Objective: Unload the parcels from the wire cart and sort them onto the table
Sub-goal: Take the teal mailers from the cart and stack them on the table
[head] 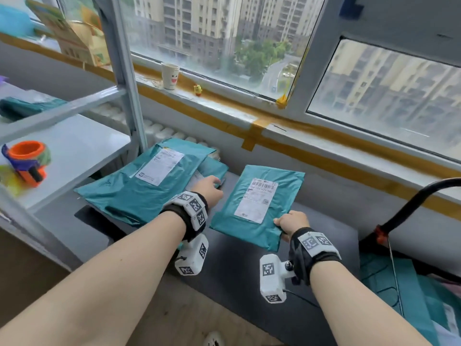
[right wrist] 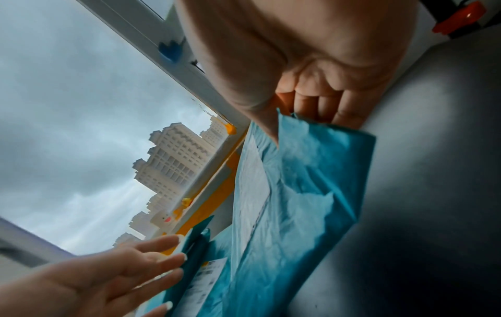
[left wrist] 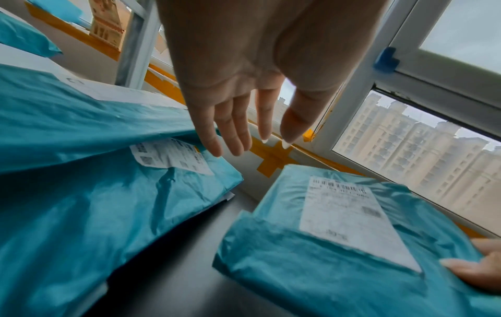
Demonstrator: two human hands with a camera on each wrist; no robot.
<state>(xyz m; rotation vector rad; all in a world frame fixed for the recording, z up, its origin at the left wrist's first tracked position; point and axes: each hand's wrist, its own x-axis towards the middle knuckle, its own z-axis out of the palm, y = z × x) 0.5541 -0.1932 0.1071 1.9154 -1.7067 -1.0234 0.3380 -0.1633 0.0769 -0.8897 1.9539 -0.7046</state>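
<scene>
Right hand (head: 292,221) pinches the near corner of a teal poly mailer (head: 258,206) lying label-up on the grey table (head: 239,270), apparently to square it beside the stacked mailers (head: 139,186), over which the left hand (head: 208,189) reaches flat, fingers straight, gripping nothing

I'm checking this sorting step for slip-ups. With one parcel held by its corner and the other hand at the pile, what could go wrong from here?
1. The right hand pinches only the near corner of the parcel, so the slick bag may slip or swing when moved.
2. The left hand reaches open at the pile, whose bags overlap unevenly; a nudge could slide them off the table edge on the left.
</scene>
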